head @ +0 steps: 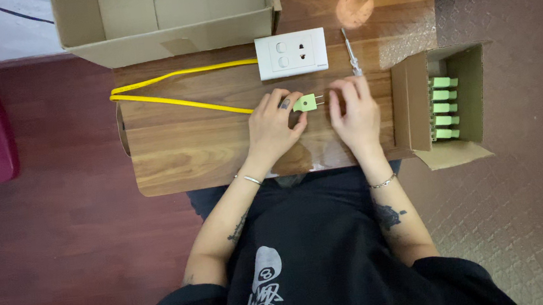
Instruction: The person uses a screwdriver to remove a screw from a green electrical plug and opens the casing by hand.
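I see left hand (274, 127) pinching green plug (305, 103) below white socket (291, 54); right hand (355, 112) empty, loose beside plug; bare board nearer me.

A home setting used as a small assembly spot: a wooden surface (218, 151) on a seated person's lap, dark red floor (63, 259), patterned carpet (529, 214), and cardboard boxes (165, 17) at the surface's far edge.
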